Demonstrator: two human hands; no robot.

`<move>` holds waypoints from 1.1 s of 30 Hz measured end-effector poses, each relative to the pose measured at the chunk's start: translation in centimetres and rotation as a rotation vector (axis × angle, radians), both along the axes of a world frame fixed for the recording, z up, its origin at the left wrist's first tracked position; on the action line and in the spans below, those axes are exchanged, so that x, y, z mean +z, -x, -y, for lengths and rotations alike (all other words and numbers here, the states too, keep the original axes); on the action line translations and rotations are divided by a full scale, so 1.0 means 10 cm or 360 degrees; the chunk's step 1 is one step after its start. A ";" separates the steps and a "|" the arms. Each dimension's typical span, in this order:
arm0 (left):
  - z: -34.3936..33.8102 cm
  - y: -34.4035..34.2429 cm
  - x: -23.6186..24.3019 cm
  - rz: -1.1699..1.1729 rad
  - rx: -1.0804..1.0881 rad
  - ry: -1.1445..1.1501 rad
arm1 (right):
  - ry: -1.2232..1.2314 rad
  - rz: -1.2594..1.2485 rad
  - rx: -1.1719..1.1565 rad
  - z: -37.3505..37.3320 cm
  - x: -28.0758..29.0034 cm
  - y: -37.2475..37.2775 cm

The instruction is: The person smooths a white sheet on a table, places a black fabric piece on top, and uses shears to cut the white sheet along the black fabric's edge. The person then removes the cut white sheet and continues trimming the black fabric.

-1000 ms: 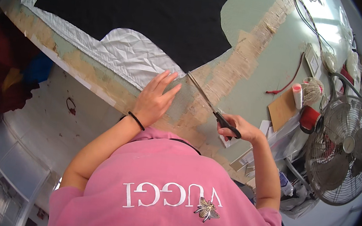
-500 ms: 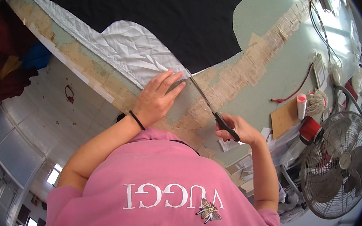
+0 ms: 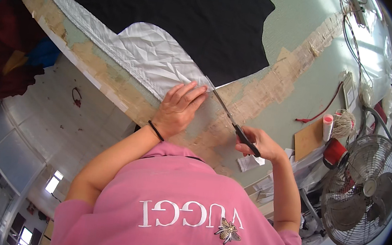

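A pair of scissors [image 3: 246, 140] with black handles is gripped in my right hand [image 3: 265, 146], its fingers closed around the loops. Its long metal blades reach up and left to the lower corner of the black fabric [image 3: 170, 11], where black meets white. The blades look nearly together. My left hand [image 3: 177, 111], with a black band at the wrist, lies with fingers extended on the edge of the white fabric [image 3: 153, 51], just left of the blade tips. The creased white fabric spreads under the black piece and shows along its curved left side.
The green table [image 3: 284, 101] has peeling brown tape [image 3: 264, 87] across it. On the right stand a fan [image 3: 364, 189], a brown card [image 3: 309, 136], a thread cone [image 3: 327, 127], a red roll [image 3: 335, 152] and cables. Dark red cloth [image 3: 9, 50] hangs beyond the table's left edge.
The whole view has shifted slightly, so the table and fabric sit a little further right and lower. Both hands and the scissors keep nearly the same place against the fabric.
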State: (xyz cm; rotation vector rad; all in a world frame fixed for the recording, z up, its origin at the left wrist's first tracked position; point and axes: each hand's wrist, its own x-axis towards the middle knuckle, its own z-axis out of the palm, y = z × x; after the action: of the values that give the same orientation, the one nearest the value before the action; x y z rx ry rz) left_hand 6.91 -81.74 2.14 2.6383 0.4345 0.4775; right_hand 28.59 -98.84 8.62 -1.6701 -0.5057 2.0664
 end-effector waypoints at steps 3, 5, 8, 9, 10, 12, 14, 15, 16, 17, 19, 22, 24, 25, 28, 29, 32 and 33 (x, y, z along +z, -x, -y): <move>0.01 0.00 -0.01 0.0017 0.0008 -0.0010 | 0.0022 -0.0017 -0.0016 -0.03 0.01 -0.01; 0.00 -0.01 0.00 0.0016 0.0013 -0.0009 | 0.0016 -0.0015 -0.0014 -0.05 0.01 -0.02; -0.01 0.00 0.02 -0.0025 -0.0006 -0.0003 | 0.0056 -0.0032 -0.0006 -0.04 0.00 -0.05; -0.01 0.01 0.02 -0.0035 -0.0011 0.0000 | 0.0066 -0.0039 -0.0014 -0.04 0.01 -0.05; -0.01 0.01 0.02 -0.0043 -0.0014 0.0003 | 0.0076 -0.0043 -0.0020 -0.05 0.02 -0.05; -0.01 0.02 0.02 -0.0055 -0.0019 0.0008 | 0.0094 -0.0059 -0.0009 -0.06 0.02 -0.07; -0.02 0.01 0.04 -0.0061 -0.0029 0.0011 | 0.0107 -0.0083 0.0021 -0.06 0.01 -0.09; -0.02 0.02 0.03 -0.0054 -0.0031 0.0011 | 0.0094 -0.0081 0.0045 -0.07 0.02 -0.09; -0.02 0.02 0.02 -0.0049 -0.0031 0.0010 | 0.0081 -0.0081 0.0070 -0.10 0.04 -0.08; -0.02 0.02 0.02 -0.0044 -0.0032 0.0010 | 0.0068 -0.0081 0.0095 -0.12 0.05 -0.08; -0.02 0.02 0.02 -0.0044 -0.0033 0.0015 | 0.0036 -0.0102 0.0072 -0.16 0.04 -0.09; -0.01 0.02 0.00 -0.0043 -0.0024 0.0011 | 0.0039 -0.0112 0.0075 -0.23 0.06 -0.11; -0.01 0.03 0.00 -0.0036 -0.0017 0.0019 | 0.0047 -0.0106 0.0092 -0.26 0.06 -0.11; -0.01 0.03 0.00 -0.0028 -0.0016 0.0032 | 0.0047 -0.0099 0.0101 -0.26 0.05 -0.11; -0.01 0.04 0.01 -0.0031 -0.0019 0.0074 | 0.0036 -0.0076 0.0103 -0.25 0.02 -0.11; -0.01 0.04 0.01 -0.0035 -0.0022 0.0086 | 0.0027 -0.0068 0.0099 -0.25 0.01 -0.11; -0.02 0.03 0.01 -0.0021 -0.0020 0.0058 | 0.0087 -0.0043 0.0063 -0.27 0.01 -0.12; -0.02 0.03 0.01 -0.0025 -0.0021 0.0053 | 0.0090 -0.0046 0.0066 -0.27 0.01 -0.12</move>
State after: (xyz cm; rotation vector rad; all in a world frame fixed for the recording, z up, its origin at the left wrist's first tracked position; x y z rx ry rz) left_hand 6.57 -81.51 2.27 2.6129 0.4261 0.4416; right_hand 29.81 -96.11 8.68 -1.6725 -0.4805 2.1504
